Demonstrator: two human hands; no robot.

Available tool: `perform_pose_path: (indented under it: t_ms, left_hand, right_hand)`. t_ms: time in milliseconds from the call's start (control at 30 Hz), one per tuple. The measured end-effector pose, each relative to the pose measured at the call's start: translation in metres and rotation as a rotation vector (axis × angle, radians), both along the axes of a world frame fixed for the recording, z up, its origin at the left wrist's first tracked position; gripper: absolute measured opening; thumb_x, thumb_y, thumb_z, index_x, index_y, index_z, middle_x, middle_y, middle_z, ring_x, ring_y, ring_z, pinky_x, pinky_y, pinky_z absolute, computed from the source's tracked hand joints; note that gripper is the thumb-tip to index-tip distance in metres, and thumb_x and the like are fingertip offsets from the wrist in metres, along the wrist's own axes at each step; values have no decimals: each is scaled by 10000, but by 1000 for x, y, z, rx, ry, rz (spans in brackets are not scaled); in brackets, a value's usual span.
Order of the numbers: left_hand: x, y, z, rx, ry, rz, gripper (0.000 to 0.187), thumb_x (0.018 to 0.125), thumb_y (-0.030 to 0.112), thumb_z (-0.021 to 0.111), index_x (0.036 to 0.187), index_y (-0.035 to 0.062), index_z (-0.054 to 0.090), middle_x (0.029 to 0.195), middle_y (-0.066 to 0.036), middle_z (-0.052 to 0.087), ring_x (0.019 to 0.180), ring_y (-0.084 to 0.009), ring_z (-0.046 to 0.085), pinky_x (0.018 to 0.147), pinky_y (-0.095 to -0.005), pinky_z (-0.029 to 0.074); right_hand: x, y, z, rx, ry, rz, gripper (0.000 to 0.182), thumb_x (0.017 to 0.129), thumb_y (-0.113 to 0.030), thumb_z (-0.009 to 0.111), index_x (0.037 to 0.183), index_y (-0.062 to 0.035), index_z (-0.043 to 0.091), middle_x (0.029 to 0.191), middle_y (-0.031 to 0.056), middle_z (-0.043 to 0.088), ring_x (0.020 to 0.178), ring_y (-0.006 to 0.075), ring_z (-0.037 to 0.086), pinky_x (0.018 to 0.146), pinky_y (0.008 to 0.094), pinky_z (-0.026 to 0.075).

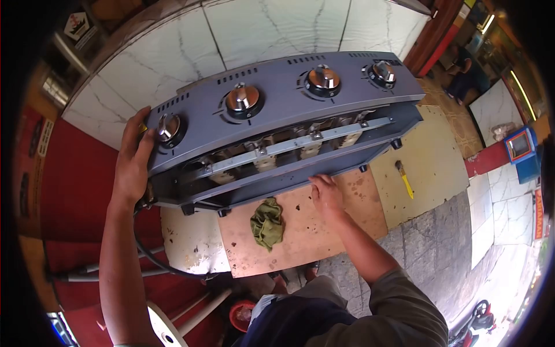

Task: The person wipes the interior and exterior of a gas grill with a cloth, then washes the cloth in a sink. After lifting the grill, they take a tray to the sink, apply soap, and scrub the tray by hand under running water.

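Observation:
A grey gas stove (277, 95) stands tilted up, its control panel with several chrome knobs facing me. Under the panel its open underside shows a metal gas pipe (289, 144) with valves along it. My left hand (134, 159) grips the stove's left end, thumb on the panel beside the leftmost knob (169, 129). At the lower edge of the base, my right hand (328, 196) has its fingers curled in, fingertips right at the rim. A crumpled green cloth (267, 224) lies on the board between my arms.
A brown board (300, 248) covers part of the worktop. To the right lies a yellow-handled brush (406, 180). A black hose (139, 240) hangs at the left, above a red bucket (241, 315). White marbled tiles (277, 29) rise behind the stove. Another person (462, 75) sits far right.

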State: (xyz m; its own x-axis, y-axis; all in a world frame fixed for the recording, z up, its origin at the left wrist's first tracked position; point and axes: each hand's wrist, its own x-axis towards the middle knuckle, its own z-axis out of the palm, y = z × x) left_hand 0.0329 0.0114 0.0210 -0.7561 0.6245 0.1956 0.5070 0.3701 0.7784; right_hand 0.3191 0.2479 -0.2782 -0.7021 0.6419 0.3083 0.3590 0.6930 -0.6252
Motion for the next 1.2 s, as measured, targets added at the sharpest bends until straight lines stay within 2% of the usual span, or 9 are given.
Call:
perform_pose_path:
  t_ms: [67, 133, 233, 533, 633, 767, 933, 1100, 1200]
  left_hand:
    - [-6, -3, -2, -54, 106, 6, 527, 998, 344, 481, 1475, 120, 446, 1401, -164, 508, 1278, -253, 484, 1092, -337, 340]
    - [-5, -3, 0, -68, 102, 12, 535, 990, 349, 484, 1463, 104, 448, 1426, -162, 491, 1323, -274, 456, 1111, -352, 327]
    - [-1, -1, 3, -81, 103, 21, 540, 980, 350, 488, 1450, 88, 452, 1444, -159, 478, 1360, -296, 434, 1127, -367, 318]
    - [-1, -2, 4, -68, 136, 2, 524, 968, 337, 500, 1414, 64, 465, 1379, -172, 502, 1288, -303, 484, 1089, -367, 358]
    - [2, -1, 7, -89, 129, 11, 526, 967, 338, 501, 1413, 62, 463, 1378, -174, 497, 1283, -303, 487, 1085, -368, 362]
    - [1, -1, 5, -70, 145, 1, 526, 972, 336, 503, 1419, 62, 461, 1381, -175, 493, 1286, -302, 482, 1084, -373, 362]
    - [-5, -3, 0, -54, 69, -26, 521, 994, 322, 469, 1459, 88, 440, 1377, -177, 506, 1266, -268, 494, 1074, -342, 364]
    - [-5, -1, -3, 6, 26, -68, 547, 1004, 296, 442, 1499, 71, 389, 1352, -192, 523, 1215, -233, 527, 1034, -301, 393]
    - [0, 0, 2, -16, -16, -51, 551, 1008, 289, 435, 1503, 53, 374, 1379, -186, 509, 1234, -232, 516, 1047, -307, 383]
  right_hand:
    - [-21, 4, -4, 88, -22, -38, 133, 863, -165, 642, 962, -144, 728, 1005, 47, 680, 983, 286, 613, 879, 414, 476]
    - [-43, -1, -5, 68, -383, -106, 186, 832, -253, 693, 995, -188, 755, 1034, 28, 681, 1012, 238, 600, 973, 458, 386]
    - [-65, -10, -3, 17, -446, -216, 175, 822, -311, 716, 941, -189, 755, 1025, 16, 699, 988, 252, 616, 923, 442, 401]
    - [-85, -16, -36, 76, -312, -164, 35, 805, -254, 720, 821, -223, 714, 890, 13, 689, 943, 230, 624, 874, 424, 360]
    - [-106, -46, -30, 29, -99, -130, 41, 790, -243, 737, 807, -222, 707, 880, 24, 683, 929, 232, 623, 877, 426, 351]
    - [-136, -78, -39, 36, -134, -233, 68, 760, -248, 754, 792, -228, 698, 867, 24, 671, 917, 227, 611, 888, 430, 345]
    - [-136, -92, -36, 147, -54, -190, 93, 779, -232, 715, 868, -221, 690, 878, 35, 662, 918, 249, 593, 906, 435, 341]
    - [-136, -83, -32, 166, -322, -124, 210, 784, -239, 688, 963, -134, 658, 964, 50, 646, 987, 252, 559, 932, 453, 329]
    - [-102, -70, -18, 92, -138, -124, 167, 798, -225, 679, 940, -143, 646, 956, 19, 630, 963, 226, 558, 931, 449, 320]
